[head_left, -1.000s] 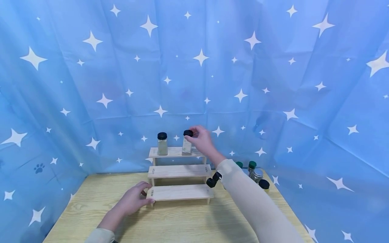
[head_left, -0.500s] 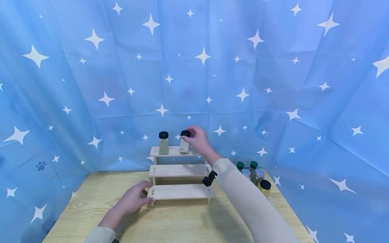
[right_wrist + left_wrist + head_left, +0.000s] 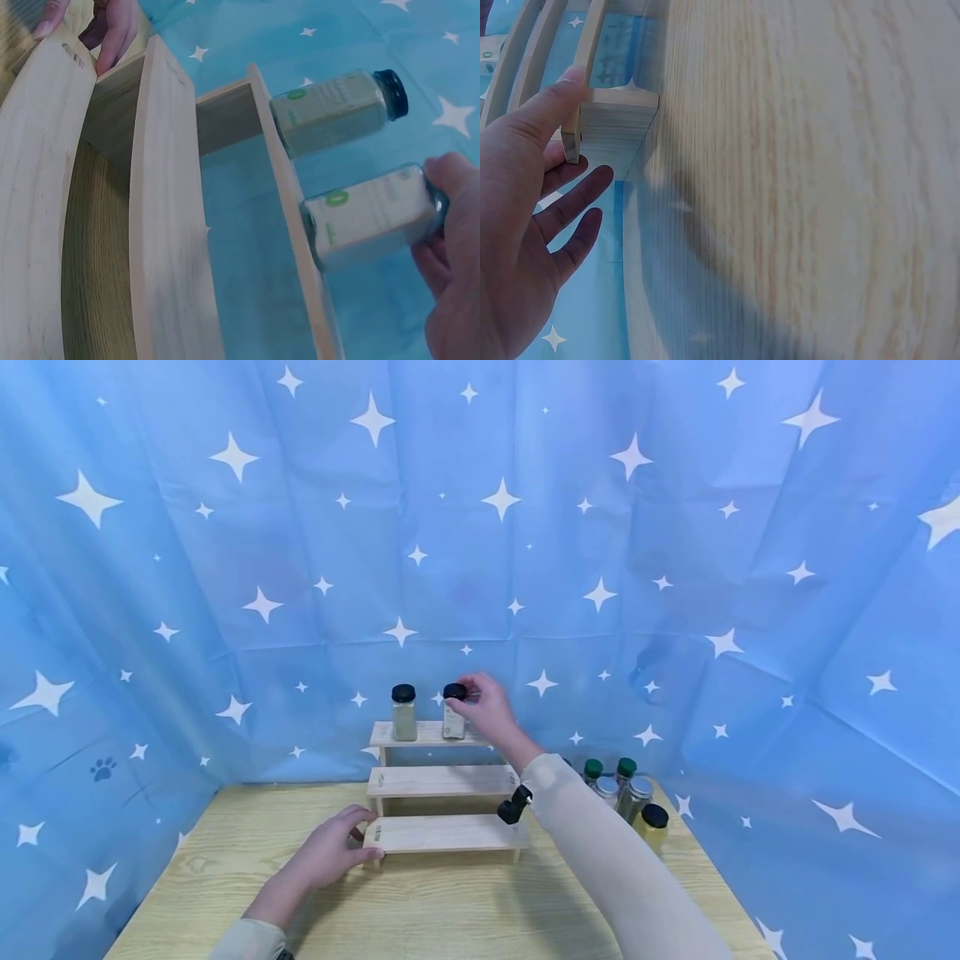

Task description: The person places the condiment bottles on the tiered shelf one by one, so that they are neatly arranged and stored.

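My right hand (image 3: 491,710) pinches the black lid of a spice jar (image 3: 375,214), whose base meets the top step of a three-step wooden rack (image 3: 450,833). Pale contents and a label with a green mark show through its glass. To its left on the same step, a second black-lidded spice jar (image 3: 404,720) stands upright with a small gap between them. At the rack's lower left, my left hand (image 3: 330,850) grips the end of the bottom step; in the left wrist view the thumb (image 3: 551,105) lies on one face and fingers curl behind.
Several jars stand at the table's right: green-lidded ones (image 3: 626,767), silver-lidded ones (image 3: 640,788) and a black-lidded jar with yellow contents (image 3: 654,827). My right sleeve (image 3: 600,843) passes close beside them. A blue star-patterned curtain (image 3: 480,568) hangs right behind the rack.
My right hand has shifted the spice jar a little to the left along the top step, nearer the other jar. My left hand keeps its place on the rack.
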### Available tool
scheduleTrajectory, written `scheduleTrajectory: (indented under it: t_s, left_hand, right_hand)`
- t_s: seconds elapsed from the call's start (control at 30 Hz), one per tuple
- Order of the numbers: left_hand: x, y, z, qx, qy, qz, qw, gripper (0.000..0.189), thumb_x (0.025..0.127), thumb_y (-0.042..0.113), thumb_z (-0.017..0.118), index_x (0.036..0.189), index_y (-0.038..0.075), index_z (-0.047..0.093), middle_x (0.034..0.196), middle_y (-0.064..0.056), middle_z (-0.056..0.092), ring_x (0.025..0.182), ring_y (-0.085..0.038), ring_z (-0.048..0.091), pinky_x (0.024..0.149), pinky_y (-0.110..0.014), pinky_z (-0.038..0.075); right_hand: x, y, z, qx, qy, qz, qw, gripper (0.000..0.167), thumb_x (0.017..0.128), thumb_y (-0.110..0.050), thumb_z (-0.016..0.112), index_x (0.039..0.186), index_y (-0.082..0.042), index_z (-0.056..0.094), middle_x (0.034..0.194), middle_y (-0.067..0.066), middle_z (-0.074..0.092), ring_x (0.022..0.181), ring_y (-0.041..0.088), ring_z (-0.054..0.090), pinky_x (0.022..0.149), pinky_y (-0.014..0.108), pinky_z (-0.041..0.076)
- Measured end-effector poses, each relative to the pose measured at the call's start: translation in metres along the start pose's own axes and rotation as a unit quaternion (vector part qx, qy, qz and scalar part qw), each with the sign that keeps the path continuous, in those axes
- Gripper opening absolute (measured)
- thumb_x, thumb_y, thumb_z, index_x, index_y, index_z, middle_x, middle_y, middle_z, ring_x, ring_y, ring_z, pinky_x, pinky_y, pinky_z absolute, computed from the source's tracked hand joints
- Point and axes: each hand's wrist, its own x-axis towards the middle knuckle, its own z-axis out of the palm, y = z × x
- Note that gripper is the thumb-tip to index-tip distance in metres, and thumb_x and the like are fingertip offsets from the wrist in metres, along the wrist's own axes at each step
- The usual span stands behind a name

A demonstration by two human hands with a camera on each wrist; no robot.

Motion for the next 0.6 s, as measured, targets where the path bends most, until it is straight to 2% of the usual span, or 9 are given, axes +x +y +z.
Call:
scheduleTrajectory:
  t_s: [0.17,0.27,0.4,0.53,0.6]
  left_hand:
    - [0.000,0.000,0.001,0.001,0.000,-0.003,1.0000,0.068,0.090,0.044,0.093,0.143,0.008,0.069,0.138,-0.001,0.068,0.099,-0.012,0.070,0.086,-0.037,0.061]
    - [0.000,0.000,0.000,0.003,0.001,-0.001,1.0000,0.069,0.090,0.044,0.092,0.144,0.008,0.068,0.138,-0.001,0.068,0.099,-0.012,0.070,0.086,-0.037,0.061]
    - [0.000,0.000,-0.001,0.005,0.003,0.002,1.0000,0.069,0.090,0.044,0.092,0.144,0.007,0.068,0.138,-0.001,0.068,0.100,-0.012,0.070,0.087,-0.038,0.061]
    - [0.000,-0.001,0.000,0.005,0.006,0.003,1.0000,0.070,0.090,0.044,0.093,0.144,0.007,0.068,0.138,-0.002,0.068,0.100,-0.012,0.070,0.087,-0.037,0.061]
    - [-0.001,-0.001,0.001,0.004,0.007,0.002,1.0000,0.070,0.089,0.044,0.093,0.144,0.007,0.068,0.139,-0.002,0.068,0.100,-0.012,0.070,0.088,-0.037,0.061]
  right_hand:
    - [-0.001,0.003,0.000,-0.009,-0.009,-0.003,0.9999,0.041,0.099,-0.016,0.087,0.135,-0.006,0.069,0.128,0.009,0.067,0.119,0.026,0.066,0.107,0.038,0.059]
    - [-0.003,0.007,-0.001,-0.018,-0.024,0.003,0.9995,0.058,0.100,-0.022,0.087,0.149,-0.007,0.059,0.138,0.009,0.064,0.125,0.027,0.063,0.110,0.045,0.056]
    - [-0.012,0.013,-0.005,-0.001,-0.031,0.029,0.9991,0.077,0.100,-0.030,0.087,0.162,-0.012,0.045,0.148,0.012,0.057,0.134,0.031,0.057,0.115,0.051,0.050]
    - [-0.027,0.020,-0.016,0.014,-0.024,0.040,0.9988,0.075,0.101,-0.028,0.085,0.160,-0.006,0.045,0.148,0.019,0.055,0.137,0.038,0.054,0.117,0.052,0.047]
    - [-0.037,0.025,-0.023,0.009,-0.029,0.031,0.9990,0.069,0.101,-0.022,0.084,0.156,-0.001,0.047,0.147,0.023,0.055,0.136,0.042,0.053,0.116,0.054,0.047]
